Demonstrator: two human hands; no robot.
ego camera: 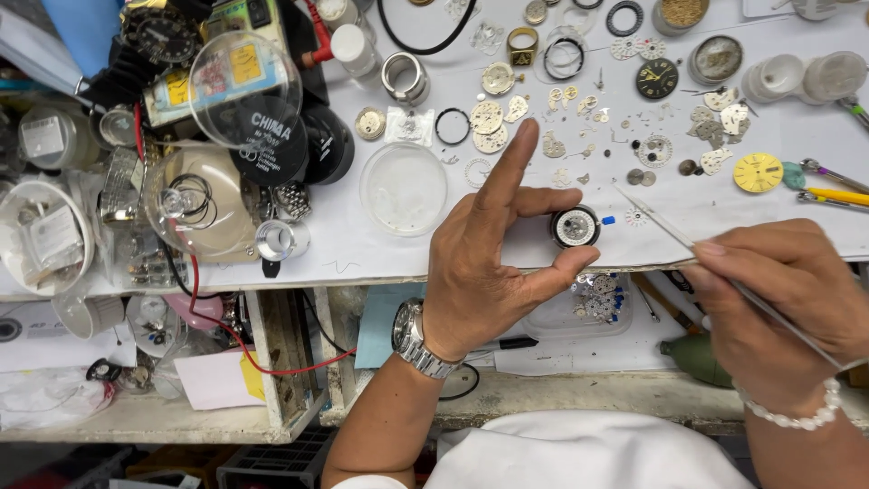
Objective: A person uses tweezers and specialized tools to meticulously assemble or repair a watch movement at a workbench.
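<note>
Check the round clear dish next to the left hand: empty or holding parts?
Looks empty. The clear dish beside the left hand shows only a whitish, cloudy bottom; no distinct parts are visible in it. Very small pieces could not be told at this size.

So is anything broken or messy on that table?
Nothing looks broken. Tiny watch parts lie scattered across the white bench. The left hand holds a round watch movement; the right hand holds tweezers.
</note>
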